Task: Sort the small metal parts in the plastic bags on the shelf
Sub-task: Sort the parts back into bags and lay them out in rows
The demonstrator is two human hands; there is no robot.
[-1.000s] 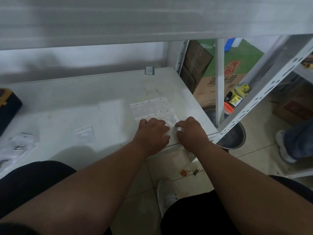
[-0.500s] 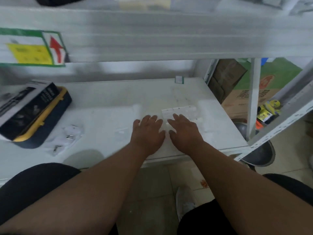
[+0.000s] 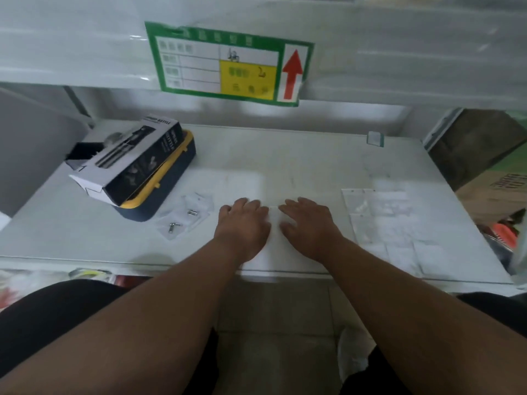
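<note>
Both hands lie palm-down, fingers spread and holding nothing, on the white metal shelf (image 3: 299, 155): left hand (image 3: 243, 223), right hand (image 3: 309, 223), a blurred clear sheet seemingly between them. Clear plastic bags with small metal parts (image 3: 185, 216) sit at nine o'clock; flattened clear bags (image 3: 382, 220) at three. Bare shelf stretches toward twelve; its front edge runs under the wrists.

Lots of bare shelf (image 3: 299, 163) behind both hands, open all the way to the back wall. Low roof above from the upper shelf board (image 3: 85, 52), so little room to lift. Blocked far left by a dark box (image 3: 137, 163) sitting on a blue and yellow case (image 3: 168, 186). Little bags with metal bits (image 3: 185, 218) just left of the left hand (image 3: 242, 226). Flat clear bags (image 3: 385, 223) spread on the right, near the right hand (image 3: 310, 226). Narrow gap between the hands.
</note>
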